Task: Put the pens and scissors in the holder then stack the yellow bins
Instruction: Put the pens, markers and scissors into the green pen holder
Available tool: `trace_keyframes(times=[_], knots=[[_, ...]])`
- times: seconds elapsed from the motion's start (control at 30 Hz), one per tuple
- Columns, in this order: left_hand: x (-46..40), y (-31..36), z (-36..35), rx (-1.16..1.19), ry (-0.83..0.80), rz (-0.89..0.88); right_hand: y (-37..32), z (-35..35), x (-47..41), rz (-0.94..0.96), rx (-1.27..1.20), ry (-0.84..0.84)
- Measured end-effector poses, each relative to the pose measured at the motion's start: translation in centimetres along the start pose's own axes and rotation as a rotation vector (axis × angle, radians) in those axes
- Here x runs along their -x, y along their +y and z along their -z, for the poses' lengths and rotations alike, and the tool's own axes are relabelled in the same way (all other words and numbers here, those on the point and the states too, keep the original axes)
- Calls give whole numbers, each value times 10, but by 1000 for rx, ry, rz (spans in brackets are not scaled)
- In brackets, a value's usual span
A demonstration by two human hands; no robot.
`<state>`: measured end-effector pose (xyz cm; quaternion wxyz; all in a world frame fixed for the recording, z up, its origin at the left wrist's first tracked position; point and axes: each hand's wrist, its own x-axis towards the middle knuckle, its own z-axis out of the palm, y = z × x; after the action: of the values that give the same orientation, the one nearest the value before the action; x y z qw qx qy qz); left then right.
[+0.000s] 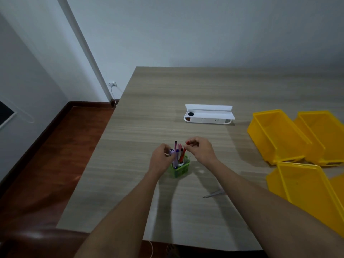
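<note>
A small green holder (180, 169) stands on the wooden table (167, 101), with several pens (177, 152) upright in it. My left hand (161, 159) is beside its left side, fingers closed around a purple pen (173, 155) whose lower end is in the holder. My right hand (200, 148) hovers just above and right of the holder, pinching the top of a red pen (184, 150) that points down into it. Grey scissors (214, 194) lie flat on the table, partly hidden by my right forearm. Three yellow bins (275, 135) (322, 133) (305, 190) lie separately at the right.
A white power strip box (208, 116) with its lid open sits behind the holder, mid-table. The table's left edge drops to a red-brown floor. A wall socket (112, 84) with a white cable is on the far wall. A dark chair back shows at the bottom left.
</note>
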<state>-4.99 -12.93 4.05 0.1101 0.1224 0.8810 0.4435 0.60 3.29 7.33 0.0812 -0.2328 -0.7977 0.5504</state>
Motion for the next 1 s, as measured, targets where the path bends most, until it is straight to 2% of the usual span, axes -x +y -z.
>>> trace_keyframes(times=[0.2,0.37,0.6,0.67,0.83,1.0], knots=[[-10,4,10,-58,26,-54,3,2,2,-29,-31,9],[-18,32,4,-52,52,-118,6,26,6,-66,-17,63],[-17,82,-46,-148,73,-350,47,80,24,-215,29,160],[-14,87,-66,-153,-8,-358,62,92,33,-287,26,198],[0,87,-131,-192,-356,-310,124,120,61,-516,44,305],[12,78,-184,-288,-510,-288,158,132,89,-657,158,302]])
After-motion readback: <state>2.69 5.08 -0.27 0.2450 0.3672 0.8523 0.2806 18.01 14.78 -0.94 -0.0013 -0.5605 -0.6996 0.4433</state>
